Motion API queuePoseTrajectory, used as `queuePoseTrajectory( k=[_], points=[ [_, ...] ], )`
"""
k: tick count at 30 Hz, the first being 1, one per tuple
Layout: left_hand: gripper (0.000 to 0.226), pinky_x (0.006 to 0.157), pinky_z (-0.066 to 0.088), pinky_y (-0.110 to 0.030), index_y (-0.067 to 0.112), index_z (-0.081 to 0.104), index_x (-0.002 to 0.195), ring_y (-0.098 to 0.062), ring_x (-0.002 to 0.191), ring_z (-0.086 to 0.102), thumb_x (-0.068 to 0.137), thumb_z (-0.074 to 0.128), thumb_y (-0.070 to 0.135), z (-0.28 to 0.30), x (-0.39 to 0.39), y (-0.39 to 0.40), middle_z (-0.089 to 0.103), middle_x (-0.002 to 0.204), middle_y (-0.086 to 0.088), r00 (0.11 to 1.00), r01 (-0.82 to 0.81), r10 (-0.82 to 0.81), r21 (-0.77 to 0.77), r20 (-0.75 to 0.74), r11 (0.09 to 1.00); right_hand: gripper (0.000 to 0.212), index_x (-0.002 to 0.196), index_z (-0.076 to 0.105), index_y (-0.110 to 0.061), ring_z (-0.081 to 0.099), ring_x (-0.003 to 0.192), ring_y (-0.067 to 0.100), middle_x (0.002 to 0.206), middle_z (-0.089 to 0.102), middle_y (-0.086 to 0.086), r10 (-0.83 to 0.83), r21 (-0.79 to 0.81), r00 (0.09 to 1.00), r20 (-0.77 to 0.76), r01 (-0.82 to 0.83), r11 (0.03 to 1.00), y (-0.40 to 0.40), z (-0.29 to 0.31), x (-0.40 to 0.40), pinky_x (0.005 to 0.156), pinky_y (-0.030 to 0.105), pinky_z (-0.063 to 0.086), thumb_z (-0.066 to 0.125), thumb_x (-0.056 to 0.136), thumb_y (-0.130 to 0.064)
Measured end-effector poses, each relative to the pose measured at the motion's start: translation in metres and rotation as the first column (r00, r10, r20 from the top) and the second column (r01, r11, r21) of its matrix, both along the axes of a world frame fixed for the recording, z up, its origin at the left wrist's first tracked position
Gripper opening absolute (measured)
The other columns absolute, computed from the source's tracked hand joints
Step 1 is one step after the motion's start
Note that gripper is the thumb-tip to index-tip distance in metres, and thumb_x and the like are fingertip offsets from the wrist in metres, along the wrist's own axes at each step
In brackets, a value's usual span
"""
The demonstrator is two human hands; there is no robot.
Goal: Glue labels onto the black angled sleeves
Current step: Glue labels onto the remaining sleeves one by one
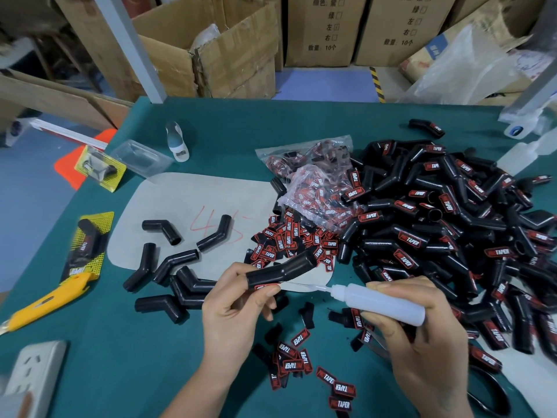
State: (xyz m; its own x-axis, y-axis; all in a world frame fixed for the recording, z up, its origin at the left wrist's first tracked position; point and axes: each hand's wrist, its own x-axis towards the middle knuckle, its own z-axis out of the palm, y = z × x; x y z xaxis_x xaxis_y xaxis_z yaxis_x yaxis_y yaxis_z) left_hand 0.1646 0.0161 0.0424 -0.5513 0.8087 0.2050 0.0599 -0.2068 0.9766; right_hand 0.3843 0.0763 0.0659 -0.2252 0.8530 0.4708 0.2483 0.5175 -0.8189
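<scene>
L hand (232, 300) pinches sleeve (280, 271) + label (263, 286) over table (211, 122). R hand (419, 330) grips glue bottle (382, 301), tip at label. Advise small bead, keep sleeve steady, avoid fingers.

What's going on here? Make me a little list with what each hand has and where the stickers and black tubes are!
left hand: holds a black angled sleeve
right hand: grips a white glue bottle, nozzle pointing at the sleeve
unlabelled sleeves: lying left, on the grey sheet and the green table
labelled sleeves: big pile, right
loose labels: heap mid-table
yellow knife: far left
</scene>
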Motion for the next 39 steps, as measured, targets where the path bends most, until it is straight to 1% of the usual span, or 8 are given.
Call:
queuePoseTrajectory(
  k=[3, 7, 13, 18, 24, 29, 34, 39],
  points=[
    [0.022, 0.051, 0.05, -0.022, 0.02, 0.076, 0.074, -0.016, 0.054, 0.059, 0.084, 0.076, 0.0, -0.003, -0.002, 0.0, 0.061, 0.08, 0.0, 1.0, 0.005, -0.005, -0.012, -0.003, 1.0, 0.024, 0.12, 0.059, -0.039, 0.066, 0.103, 0.017, 0.113, 0.07, -0.017, 0.008, 0.01, 1.0, 0.005, -0.008, 1.0, 0.002, 0.001, 0.001, 0.085, 0.032, 0.052, 0.067, 0.098, -0.046],
    [0.009, 0.051, 0.051, -0.022, 0.024, 0.079, 0.08, -0.015, 0.056, 0.059, 0.085, 0.078, 0.018, -0.003, -0.005, 0.001, 0.06, 0.081, -0.004, 0.999, 0.026, -0.026, -0.021, 0.033, 0.999, 0.038, 0.121, 0.056, -0.05, 0.067, 0.108, 0.015, 0.115, 0.067, -0.021, 0.016, -0.006, 0.998, -0.06, -0.016, 1.0, 0.005, -0.001, 0.001, 0.09, 0.027, 0.054, 0.074, 0.091, -0.034],
    [0.006, 0.051, 0.05, -0.024, 0.016, 0.08, 0.087, -0.016, 0.059, 0.058, 0.085, 0.083, 0.02, -0.01, -0.007, 0.004, 0.059, 0.082, -0.004, 0.989, 0.069, -0.055, -0.095, 0.139, 0.993, 0.042, 0.111, 0.06, -0.044, 0.068, 0.102, 0.012, 0.111, 0.069, -0.008, -0.064, -0.277, 0.96, -0.274, -0.015, 0.961, 0.012, -0.012, -0.007, 0.082, 0.02, 0.056, 0.084, 0.082, -0.025],
    [0.014, 0.055, 0.05, -0.022, 0.016, 0.08, 0.094, -0.017, 0.055, 0.054, 0.086, 0.076, 0.027, -0.013, -0.008, 0.007, 0.059, 0.086, 0.005, 0.983, 0.112, -0.095, -0.1, 0.16, 0.989, 0.045, 0.112, 0.063, -0.055, 0.067, 0.102, 0.008, 0.115, 0.069, -0.017, -0.091, -0.431, 0.995, -0.038, 0.066, 0.9, 0.022, -0.031, -0.015, 0.086, 0.03, 0.056, 0.081, 0.09, -0.02],
    [0.019, 0.054, 0.049, -0.026, 0.01, 0.08, 0.096, -0.018, 0.059, 0.054, 0.084, 0.077, 0.025, -0.019, -0.006, 0.011, 0.06, 0.087, 0.002, 0.961, 0.146, -0.117, -0.099, 0.249, 0.984, 0.041, 0.106, 0.056, -0.058, 0.061, 0.101, -0.004, 0.113, 0.063, -0.031, -0.047, -0.457, 0.956, 0.29, 0.181, 0.871, 0.028, -0.042, -0.014, 0.077, 0.024, 0.049, 0.077, 0.093, -0.025],
    [0.015, 0.054, 0.048, -0.026, 0.011, 0.08, 0.092, -0.017, 0.059, 0.053, 0.084, 0.077, 0.024, -0.021, -0.005, 0.011, 0.061, 0.088, 0.001, 0.948, 0.183, -0.153, -0.082, 0.279, 0.98, 0.025, 0.105, 0.051, -0.05, 0.063, 0.091, 0.003, 0.107, 0.063, -0.031, -0.013, -0.476, 0.921, 0.389, 0.213, 0.853, 0.027, -0.044, -0.014, 0.077, 0.04, 0.055, 0.072, 0.096, -0.04],
    [0.01, 0.052, 0.047, -0.023, 0.015, 0.081, 0.091, -0.013, 0.058, 0.051, 0.084, 0.078, 0.022, -0.018, -0.005, 0.011, 0.061, 0.087, 0.004, 0.94, 0.215, -0.194, -0.048, 0.282, 0.975, 0.024, 0.103, 0.046, -0.052, 0.057, 0.08, -0.001, 0.097, 0.06, -0.033, 0.02, -0.435, 0.892, 0.452, 0.2, 0.878, 0.025, -0.04, -0.014, 0.063, 0.03, 0.043, 0.066, 0.096, -0.04],
    [0.011, 0.051, 0.046, -0.023, 0.014, 0.082, 0.091, -0.013, 0.057, 0.051, 0.082, 0.079, 0.021, -0.017, -0.005, 0.01, 0.061, 0.088, 0.002, 0.939, 0.218, -0.198, -0.039, 0.282, 0.975, 0.026, 0.106, 0.045, -0.053, 0.059, 0.087, -0.001, 0.103, 0.06, -0.031, 0.045, -0.433, 0.883, 0.468, 0.184, 0.882, 0.025, -0.036, -0.014, 0.069, 0.03, 0.047, 0.066, 0.096, -0.042]
  ],
)
